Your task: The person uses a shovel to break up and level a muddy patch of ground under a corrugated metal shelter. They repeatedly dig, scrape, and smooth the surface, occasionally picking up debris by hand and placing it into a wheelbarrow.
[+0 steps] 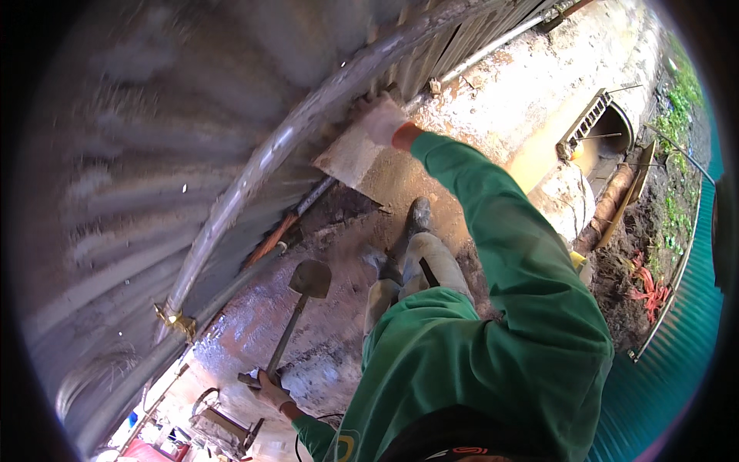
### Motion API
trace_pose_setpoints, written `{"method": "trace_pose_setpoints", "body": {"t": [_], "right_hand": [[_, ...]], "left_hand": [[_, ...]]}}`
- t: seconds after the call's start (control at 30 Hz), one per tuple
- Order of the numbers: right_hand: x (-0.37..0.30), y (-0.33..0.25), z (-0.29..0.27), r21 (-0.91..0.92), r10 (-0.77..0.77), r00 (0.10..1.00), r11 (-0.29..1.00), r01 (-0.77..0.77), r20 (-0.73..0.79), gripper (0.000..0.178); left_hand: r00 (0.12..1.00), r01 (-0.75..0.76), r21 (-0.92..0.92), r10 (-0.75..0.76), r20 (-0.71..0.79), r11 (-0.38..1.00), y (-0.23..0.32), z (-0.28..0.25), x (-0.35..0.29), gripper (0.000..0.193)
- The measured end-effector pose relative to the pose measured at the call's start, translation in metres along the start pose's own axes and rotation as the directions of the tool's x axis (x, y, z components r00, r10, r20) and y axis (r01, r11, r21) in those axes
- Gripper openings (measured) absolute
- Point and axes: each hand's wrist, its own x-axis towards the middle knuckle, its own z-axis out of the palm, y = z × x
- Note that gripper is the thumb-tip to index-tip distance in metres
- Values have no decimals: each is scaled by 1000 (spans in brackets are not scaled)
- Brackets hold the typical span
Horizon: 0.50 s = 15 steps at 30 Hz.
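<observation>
My left hand (271, 391) is closed around the handle end of a shovel (289, 331). The shovel's muddy blade (311, 279) points forward, over the wet ground beside my legs. Stretched far ahead, my right hand (382, 122) is at the upper edge of a flat, mud-stained board (350, 160), with its fingers apparently curled over that edge. They are partly in shadow and a little blurred. The board leans at the foot of a corrugated metal wall (154, 169). My boot (419, 215) stands on the mud close to the board's lower corner.
A curved metal pipe (254, 165) runs along the wall, with a clamp (178, 319) at its lower end. To the right are muddy water, a ladder (589, 119), a large round pipe opening (616, 127) and a brown log-like roll (613, 196). Green corrugated sheeting (654, 385) borders the far right.
</observation>
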Motion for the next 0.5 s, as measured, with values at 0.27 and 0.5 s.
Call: {"method": "trace_pose_setpoints", "body": {"t": [0.27,0.5], "right_hand": [[-33,-11,17,51,-144,941,990,135,306,41],[-205,-36,47,42,-262,843,960,275,471,19]], "left_hand": [[1000,-10,-13,10,20,1000,-56,-49,46,72],[998,54,-82,-50,43,995,-62,-57,65,69]]}}
